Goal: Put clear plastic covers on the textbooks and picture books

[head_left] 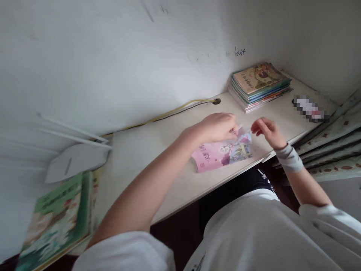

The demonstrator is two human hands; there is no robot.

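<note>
A pink illustrated booklet (210, 156) lies on the desk near its front edge, its right part showing a blue and purple picture. Over its upper right part is a crumpled, see-through piece of what looks like clear plastic (244, 132). My left hand (221, 127) is closed in a pinch above the booklet, with the plastic at its fingertips; the exact grip is blurred. Just right of the plastic, my right hand (266, 131) is raised, its fingers loosely bent and apart, with nothing visible in them. A grey band wraps the right wrist.
A stack of books (261, 84) stands against the wall at the back right. Beyond it lies a pixelated phone-like object (310, 108) near the curtain (335, 139). At left are a white router (76, 162) with antennas and green books (60, 210). A yellow cable (175, 109) follows the wall.
</note>
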